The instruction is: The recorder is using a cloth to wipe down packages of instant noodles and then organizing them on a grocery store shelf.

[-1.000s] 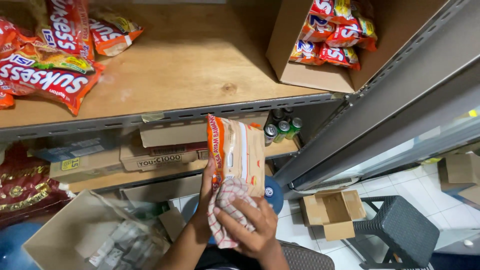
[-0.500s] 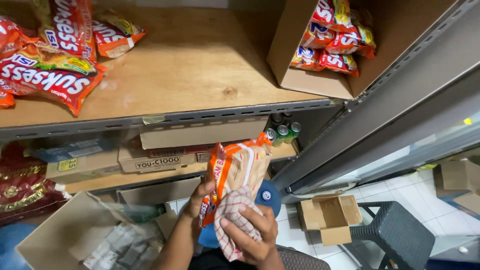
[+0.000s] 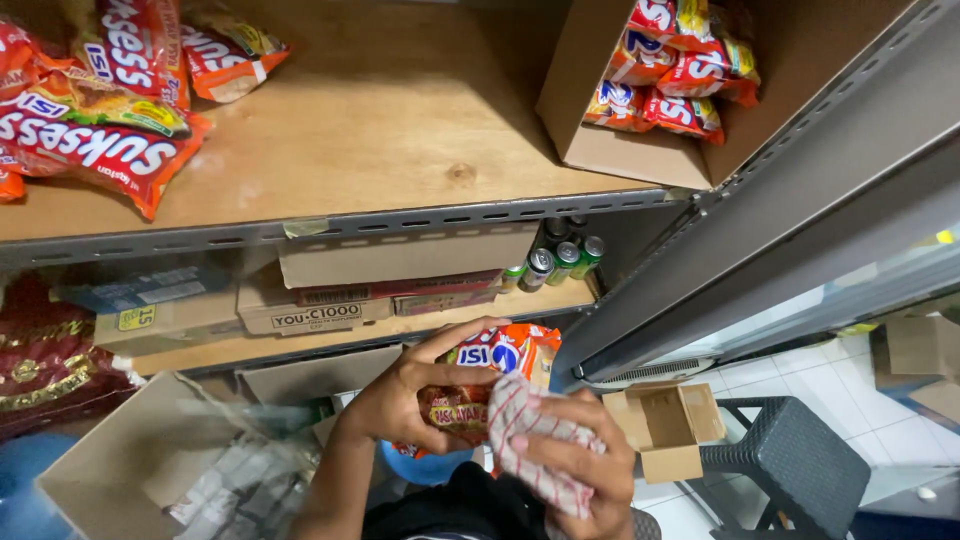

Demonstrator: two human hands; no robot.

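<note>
- On the upper wooden shelf (image 3: 400,110), at far left, red snack bags (image 3: 95,150) are piled.
- Below the shelf, the left hand (image 3: 410,395) is seen with its grip clamped around an orange snack packet (image 3: 490,375), held in front of the lower shelf.
- Just right of it, a red-and-white checked cloth (image 3: 525,440) is pressed against the packet by the right hand (image 3: 580,470), whose grip is closed on the cloth.
- At upper right, more packets are kept in a cardboard box (image 3: 620,150).
</note>
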